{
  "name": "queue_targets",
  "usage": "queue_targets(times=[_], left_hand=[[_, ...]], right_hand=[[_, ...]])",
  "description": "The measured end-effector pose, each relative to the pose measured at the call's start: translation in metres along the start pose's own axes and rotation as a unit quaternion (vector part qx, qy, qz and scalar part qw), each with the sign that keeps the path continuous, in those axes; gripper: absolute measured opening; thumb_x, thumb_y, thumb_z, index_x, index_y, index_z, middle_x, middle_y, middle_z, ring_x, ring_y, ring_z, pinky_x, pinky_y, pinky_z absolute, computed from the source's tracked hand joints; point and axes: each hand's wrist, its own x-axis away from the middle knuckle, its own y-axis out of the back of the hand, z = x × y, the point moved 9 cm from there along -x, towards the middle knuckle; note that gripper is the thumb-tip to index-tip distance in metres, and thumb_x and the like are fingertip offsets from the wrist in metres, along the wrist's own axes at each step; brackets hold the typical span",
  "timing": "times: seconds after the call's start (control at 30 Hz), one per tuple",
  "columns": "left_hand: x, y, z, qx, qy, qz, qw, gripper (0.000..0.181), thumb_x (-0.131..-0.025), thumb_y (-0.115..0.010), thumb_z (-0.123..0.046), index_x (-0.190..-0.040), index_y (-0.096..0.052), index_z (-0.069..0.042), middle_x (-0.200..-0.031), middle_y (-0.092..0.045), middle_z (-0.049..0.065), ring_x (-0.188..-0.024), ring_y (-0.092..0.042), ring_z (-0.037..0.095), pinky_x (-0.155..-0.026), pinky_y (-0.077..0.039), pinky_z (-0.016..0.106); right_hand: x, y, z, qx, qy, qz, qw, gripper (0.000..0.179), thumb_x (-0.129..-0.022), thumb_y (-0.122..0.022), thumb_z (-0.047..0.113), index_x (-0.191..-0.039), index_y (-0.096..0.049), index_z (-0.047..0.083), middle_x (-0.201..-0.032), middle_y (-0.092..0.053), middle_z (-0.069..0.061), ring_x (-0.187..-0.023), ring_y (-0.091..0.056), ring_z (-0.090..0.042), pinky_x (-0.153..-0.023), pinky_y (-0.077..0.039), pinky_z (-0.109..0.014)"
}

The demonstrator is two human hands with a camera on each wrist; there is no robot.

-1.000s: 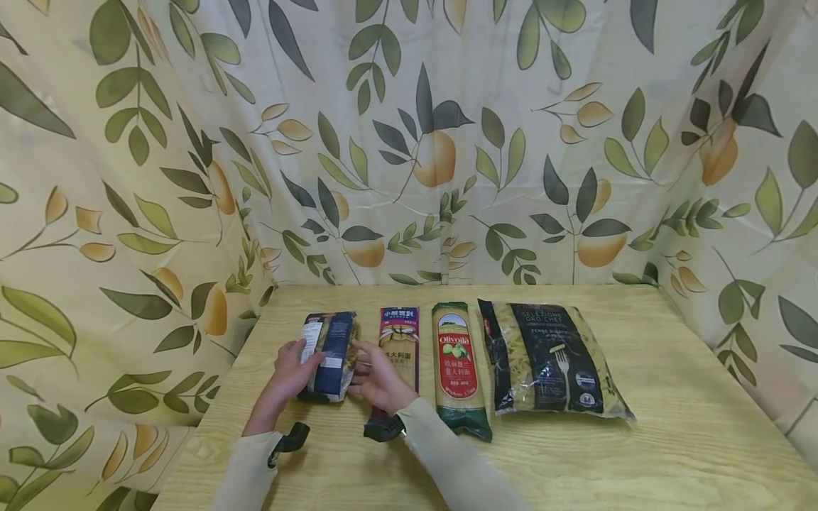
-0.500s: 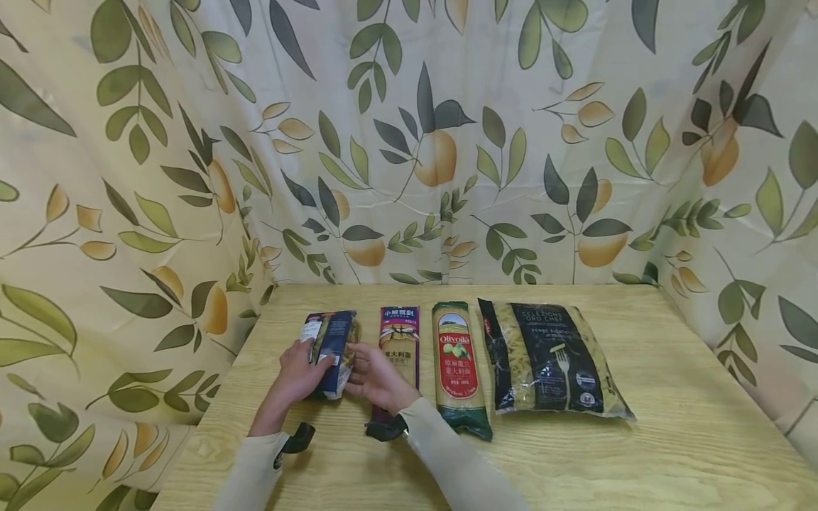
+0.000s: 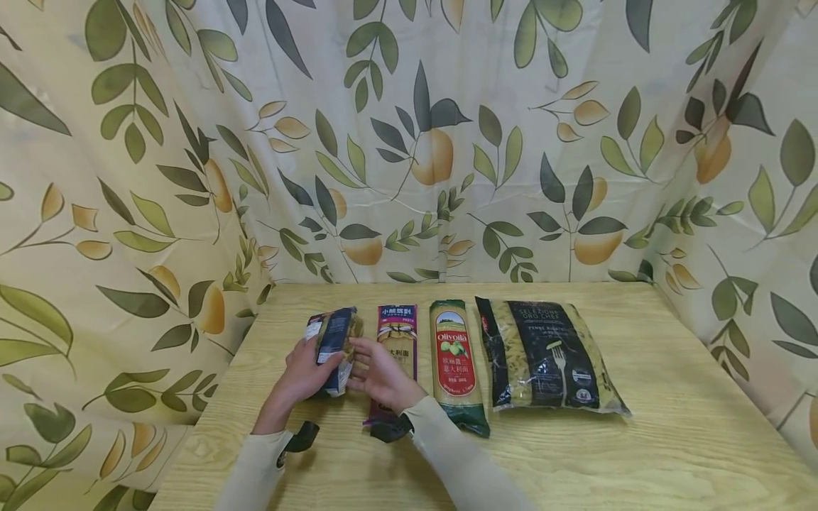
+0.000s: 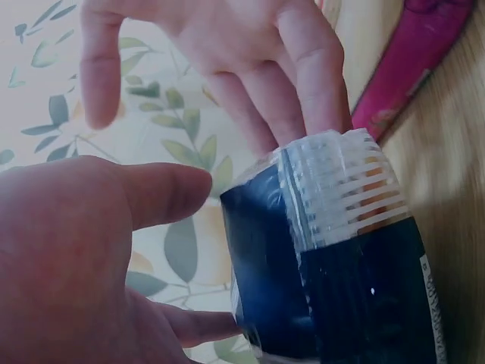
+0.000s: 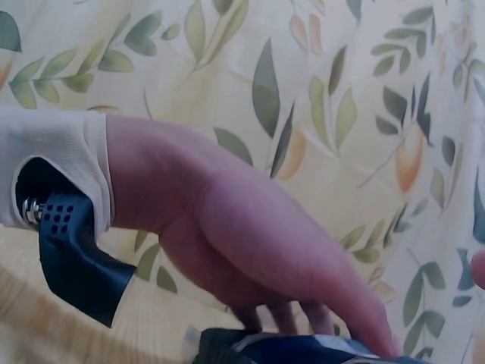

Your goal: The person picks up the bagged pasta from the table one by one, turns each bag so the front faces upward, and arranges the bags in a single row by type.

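Observation:
A small dark blue pasta bag (image 3: 336, 328) with a white label and a clear side window is tilted at the left of the table. My left hand (image 3: 305, 370) grips it from the left, its thumb across the front. On the other side my right hand (image 3: 386, 380) holds the bag's right edge. In the left wrist view the right hand's fingers (image 4: 273, 102) go behind the bag's crimped white end (image 4: 348, 189), with one digit apart. The right wrist view catches only the top of the bag (image 5: 303, 347) under the right hand (image 5: 258, 235).
To the right lie a purple pasta packet (image 3: 397, 330), partly behind my right hand, a green-ended spaghetti packet (image 3: 455, 355) with a red label, and a large black penne bag (image 3: 549, 355). A leaf-and-fruit patterned curtain (image 3: 383, 142) surrounds the wooden table (image 3: 677, 426).
The pasta bag has turned and tilted between my hands, showing more of its right side. My left hand has shifted right and slightly up with it; the other packets stay put.

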Motion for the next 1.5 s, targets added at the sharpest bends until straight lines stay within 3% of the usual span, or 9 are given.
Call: queue_targets(times=[0.2,0.4,0.53,0.7,0.87,1.1,1.2,1.33,1.5], left_hand=[[0.004,0.000,-0.012,0.014,-0.011,0.000,0.9998,0.087,-0.101,-0.059,-0.047,-0.160,-0.023,0.006,-0.156,-0.032,0.037,-0.135,-0.042,0.054,-0.109,-0.042,0.067],[0.005,0.000,-0.020,0.035,-0.028,0.010,0.9989,0.092,-0.101,-0.060,-0.051,-0.160,-0.021,0.006,-0.158,-0.029,0.039,-0.141,-0.043,0.053,-0.113,-0.040,0.067],[0.003,-0.001,-0.027,0.057,-0.052,0.012,0.9970,0.086,-0.100,-0.063,-0.048,-0.158,-0.028,0.005,-0.156,-0.039,0.035,-0.140,-0.047,0.049,-0.113,-0.042,0.064],[0.004,0.001,-0.028,0.081,-0.056,0.019,0.9950,0.088,-0.098,-0.065,-0.049,-0.158,-0.028,0.005,-0.155,-0.043,0.033,-0.141,-0.048,0.047,-0.113,-0.042,0.063],[0.008,0.004,-0.028,0.097,-0.048,0.031,0.9937,0.094,-0.097,-0.066,-0.050,-0.159,-0.022,0.004,-0.156,-0.041,0.033,-0.141,-0.048,0.045,-0.113,-0.043,0.062],[0.008,0.011,-0.014,0.120,-0.016,0.026,0.9923,0.085,-0.098,-0.063,-0.040,-0.160,-0.021,0.001,-0.156,-0.041,0.033,-0.140,-0.049,0.045,-0.112,-0.044,0.060],[0.007,0.011,-0.003,0.143,0.008,0.031,0.9892,0.085,-0.100,-0.058,-0.042,-0.161,-0.016,-0.002,-0.160,-0.034,0.034,-0.144,-0.043,0.048,-0.114,-0.041,0.062],[0.005,0.010,0.009,0.189,0.031,0.037,0.9808,0.083,-0.102,-0.055,-0.041,-0.162,-0.012,-0.003,-0.163,-0.028,0.032,-0.147,-0.039,0.047,-0.116,-0.039,0.061],[0.004,0.014,0.021,0.239,0.052,0.033,0.9690,0.081,-0.103,-0.055,-0.039,-0.162,-0.013,-0.004,-0.164,-0.025,0.030,-0.147,-0.038,0.046,-0.117,-0.038,0.063]], right_hand=[[0.009,-0.010,0.012,0.028,0.011,0.017,0.9994,0.052,-0.106,-0.049,0.033,-0.149,-0.039,0.006,-0.139,-0.049,-0.014,-0.112,-0.055,-0.023,-0.095,-0.050,-0.035],[0.019,-0.022,0.021,0.035,0.026,0.038,0.9983,0.044,-0.105,-0.050,0.031,-0.141,-0.045,0.006,-0.120,-0.048,-0.005,-0.102,-0.050,-0.017,-0.090,-0.047,-0.032],[0.024,-0.028,0.027,0.027,0.031,0.044,0.9982,0.034,-0.105,-0.051,0.028,-0.132,-0.049,0.008,-0.117,-0.046,-0.004,-0.097,-0.046,-0.015,-0.089,-0.045,-0.030],[0.031,-0.036,0.032,0.040,0.038,0.049,0.9972,0.037,-0.106,-0.049,0.028,-0.135,-0.049,0.005,-0.133,-0.045,-0.008,-0.113,-0.047,-0.019,-0.104,-0.046,-0.039],[0.035,-0.047,0.036,0.053,0.046,0.077,0.9946,0.054,-0.108,-0.045,0.027,-0.153,-0.036,-0.001,-0.163,-0.028,-0.018,-0.145,-0.034,-0.031,-0.126,-0.028,-0.057],[0.032,-0.051,0.035,0.064,0.040,0.068,0.9948,0.046,-0.107,-0.047,0.028,-0.145,-0.046,0.002,-0.147,-0.042,-0.014,-0.122,-0.047,-0.023,-0.118,-0.037,-0.048],[0.029,-0.052,0.033,0.065,0.038,0.070,0.9946,0.053,-0.107,-0.046,0.029,-0.152,-0.041,0.000,-0.155,-0.038,-0.018,-0.133,-0.046,-0.033,-0.124,-0.031,-0.053],[0.024,-0.052,0.028,0.072,0.030,0.073,0.9943,0.057,-0.108,-0.043,0.028,-0.157,-0.036,-0.001,-0.168,-0.022,-0.022,-0.151,-0.030,-0.044,-0.129,-0.020,-0.059],[0.017,-0.048,0.022,0.078,0.021,0.058,0.9951,0.053,-0.107,-0.044,0.028,-0.153,-0.042,0.001,-0.166,-0.027,-0.021,-0.151,-0.030,-0.044,-0.128,-0.023,-0.057]])
